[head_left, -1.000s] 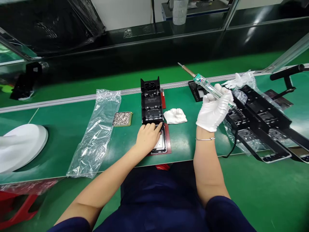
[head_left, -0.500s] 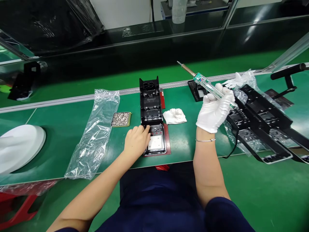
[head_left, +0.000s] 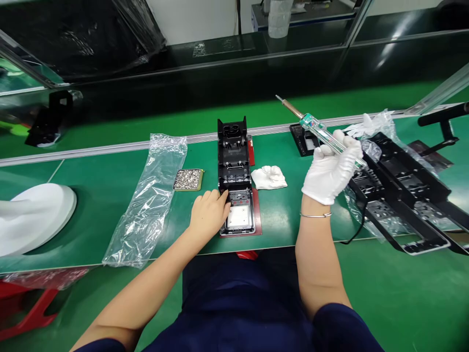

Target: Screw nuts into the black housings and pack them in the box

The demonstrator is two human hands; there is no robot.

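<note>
My bare left hand (head_left: 208,213) rests on the green bench at the left edge of a long black plastic housing (head_left: 234,164), fingers curled against its side near a pale square panel (head_left: 240,216). The housing lies on a red mat (head_left: 257,225). My right hand (head_left: 331,168), in a white glove, is closed round a clear-handled soldering iron (head_left: 318,132) held above the bench with its metal tip pointing up and to the left.
A small tin of metal bits (head_left: 187,179) and an empty clear bag (head_left: 146,200) lie left of the housing. A crumpled white cloth (head_left: 269,177) lies right of it. Black housings on plastic wrap (head_left: 399,188) fill the right. A white disc (head_left: 34,217) sits far left.
My left hand slid from the top of the housing's near end to its left edge, uncovering the pale panel. The right hand and the iron stayed almost still.
</note>
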